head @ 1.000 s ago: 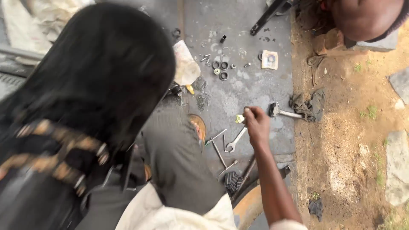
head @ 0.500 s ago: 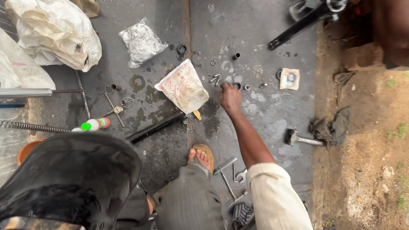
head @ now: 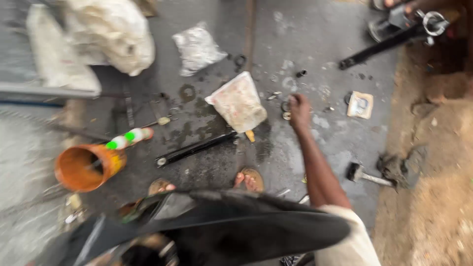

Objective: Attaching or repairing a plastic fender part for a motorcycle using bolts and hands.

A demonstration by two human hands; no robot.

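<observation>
My right hand (head: 299, 109) reaches out over the grey concrete floor, fingers bent down onto small metal rings (head: 285, 106). The rings lie just right of a clear plastic bag (head: 238, 102) with pale contents. Blur hides whether the fingers hold anything. My left hand is out of view. My feet in sandals (head: 250, 180) show below the bag. A black curved object (head: 221, 226) fills the bottom of the view and hides my lap.
A black rod (head: 194, 149), an orange can (head: 86, 167) and a green, white and red tube (head: 129, 137) lie left. A hammer (head: 367, 176) lies by the dirt edge at right. White sacks (head: 113, 34) and a silver bag (head: 197, 48) sit at the back. Another person's hand (head: 419, 6) is by a black bar (head: 379, 47).
My right hand has left the wrenches near my foot and moved forward to the rings beside the plastic bag. The view has swung left and the black object has dropped lower.
</observation>
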